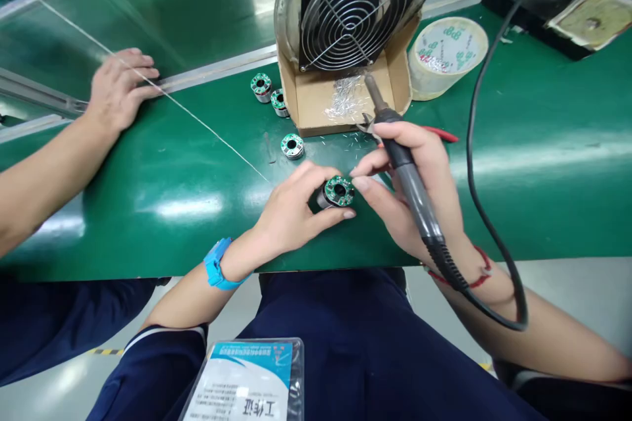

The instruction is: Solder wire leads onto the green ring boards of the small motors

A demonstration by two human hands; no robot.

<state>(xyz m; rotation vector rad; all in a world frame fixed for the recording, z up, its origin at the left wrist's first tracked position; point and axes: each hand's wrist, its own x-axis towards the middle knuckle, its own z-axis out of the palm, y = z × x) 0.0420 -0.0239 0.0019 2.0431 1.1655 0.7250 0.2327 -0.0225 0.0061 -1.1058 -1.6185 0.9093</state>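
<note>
My left hand [301, 207] grips a small round motor part topped with a ring-shaped green circuit board [339, 191], thumb and fingers around its sides. The board faces up, with a dark hole in its middle. My right hand [415, 191] is closed around a soldering iron [409, 174], whose tip points up and away from me towards the fan. My right thumb and fingertips come together at the board's right edge; whether they pinch anything small there I cannot make out. Behind this hand lie red-handled cutters [439, 134], partly hidden.
Similar round parts stand beyond my left hand, one [292, 146] nearest. A fan [353, 20] stands behind a cardboard box [340, 115] holding metal clippings. A tape roll [447, 56] and soldering stand [567, 20] are right. A co-worker's hand [121, 89] rests left; a thin pale strand [197, 120] crosses there.
</note>
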